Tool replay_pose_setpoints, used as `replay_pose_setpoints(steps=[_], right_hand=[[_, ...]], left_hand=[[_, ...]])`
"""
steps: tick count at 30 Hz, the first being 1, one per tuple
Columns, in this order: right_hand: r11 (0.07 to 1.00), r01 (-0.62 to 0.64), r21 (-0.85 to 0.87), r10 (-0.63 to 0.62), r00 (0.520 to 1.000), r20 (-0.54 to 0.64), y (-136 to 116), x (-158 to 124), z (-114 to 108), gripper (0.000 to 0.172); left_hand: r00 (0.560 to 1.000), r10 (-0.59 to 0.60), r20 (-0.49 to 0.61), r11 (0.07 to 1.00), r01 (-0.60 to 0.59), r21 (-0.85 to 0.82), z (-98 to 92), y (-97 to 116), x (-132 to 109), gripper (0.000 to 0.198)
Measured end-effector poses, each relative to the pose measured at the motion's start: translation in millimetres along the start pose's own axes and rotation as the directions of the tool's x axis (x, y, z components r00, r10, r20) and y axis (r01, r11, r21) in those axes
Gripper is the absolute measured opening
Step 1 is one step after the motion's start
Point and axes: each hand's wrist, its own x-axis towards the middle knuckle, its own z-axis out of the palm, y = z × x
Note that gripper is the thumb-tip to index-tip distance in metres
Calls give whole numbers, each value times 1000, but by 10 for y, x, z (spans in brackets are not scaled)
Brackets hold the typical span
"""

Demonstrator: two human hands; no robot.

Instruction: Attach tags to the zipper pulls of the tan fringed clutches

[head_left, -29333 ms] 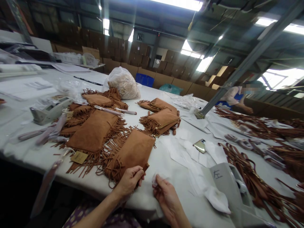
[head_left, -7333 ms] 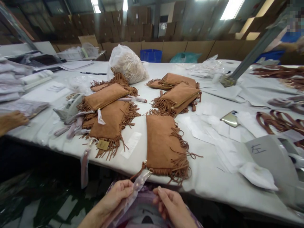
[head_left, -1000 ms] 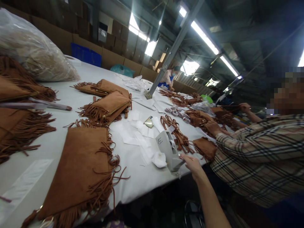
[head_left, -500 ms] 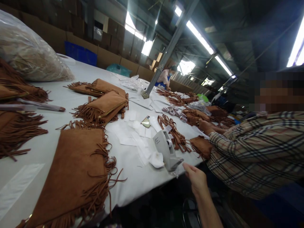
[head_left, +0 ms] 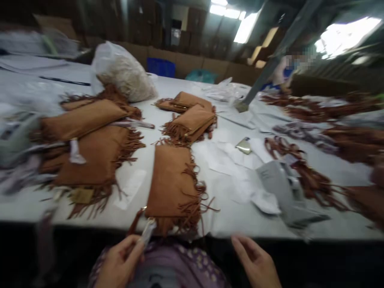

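A brown suede bag (head_left: 171, 180) with fringe lies flat before me, its near edge by the table's front edge. My left hand (head_left: 121, 260) is closed, pinching a pale, shiny strip (head_left: 148, 231) at the bag's near left corner; what the strip is made of is blurred. A short brown strap (head_left: 135, 222) hangs from that corner. To the right, just off the table edge, my right hand (head_left: 256, 260) has thumb and fingers drawn together; anything between them is too small to make out. A grey tape dispenser (head_left: 277, 188) stands beyond it.
More fringed bags (head_left: 93, 156) are piled at left, with others (head_left: 195, 120) farther back. White paper pieces (head_left: 222, 160) lie beside the dispenser. Brown straps (head_left: 312, 180) are at right. A metal post (head_left: 267, 72) rises from the table; a plastic sack (head_left: 123, 74) sits behind.
My view has swung left and levelled. My right hand has moved from the dispenser's front toward the bag. My left hand has come into view, holding the pale strip.
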Motion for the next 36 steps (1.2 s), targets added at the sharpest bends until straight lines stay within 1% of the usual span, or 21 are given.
replay_pose_setpoints(steps=[1,2,3,5,7,8,9,11,13,16,19,22,25,26,27,28,31,32,33,34,36], right_hand=[[999,40,34,-45,989,141,-169,-87,246,36],[995,81,65,-96,958,270,-337,-175,470,34],[988,125,96,-152,914,376,-494,-258,670,33],[969,191,157,-246,812,529,-750,-393,1002,33],[956,221,194,-294,741,604,-905,-462,1261,33],[952,228,202,-305,723,619,-945,-471,1368,33],[951,232,203,-309,716,626,-964,-466,1461,33],[954,237,185,-300,725,620,-957,-428,1605,34],[961,232,147,-273,751,601,-928,-382,1697,33],[973,218,69,-218,795,566,-894,-337,1757,31],[981,195,23,-174,812,557,-878,-323,1773,30],[992,120,33,-118,827,550,-867,-321,1780,29],[998,-6,61,-27,852,523,-862,-322,1782,25],[996,-46,74,0,850,527,-862,-321,1781,26],[992,-84,93,19,835,550,-860,-319,1781,28],[985,-122,118,28,805,592,-857,-318,1784,31],[948,-239,209,13,688,726,-832,-319,1816,44],[936,-266,233,7,673,739,-818,-322,1836,47],[927,-278,251,4,678,735,-804,-325,1859,48],[925,-276,263,4,697,718,-788,-330,1883,49],[930,-252,270,5,740,673,-760,-339,1928,49]], left_hand=[[999,18,28,1000,-18,22,-32,-7,-6,47],[999,28,31,998,-30,54,-52,-6,-3,46],[999,50,10,995,-51,89,-63,2,5,44],[995,97,-26,983,-92,160,-64,32,7,39],[988,149,-40,967,-137,217,-53,69,-20,33],[985,171,-33,959,-159,235,-47,84,-41,31],[982,188,-21,953,-177,246,-44,95,-60,29],[977,212,-5,943,-204,263,-45,103,-86,26],[973,231,2,929,-221,297,-50,95,-86,25],[968,251,8,906,-238,350,-53,63,-66,24],[964,267,13,902,-254,348,-46,25,-60,24],[961,278,3,906,-264,330,-30,2,-75,23],[965,261,2,917,-249,312,-18,8,-91,23],[967,253,5,922,-243,301,-17,15,-93,23],[970,243,8,929,-236,284,-17,22,-91,24],[972,233,13,939,-228,258,-19,28,-88,25],[984,170,51,976,-176,125,-27,25,-66,31],[988,138,64,986,-143,80,-30,13,-58,32],[993,104,57,993,-107,48,-31,-3,-52,31],[997,78,25,996,-79,35,-32,-23,-47,29],[991,81,-109,994,-72,83,-32,-69,-46,28]])
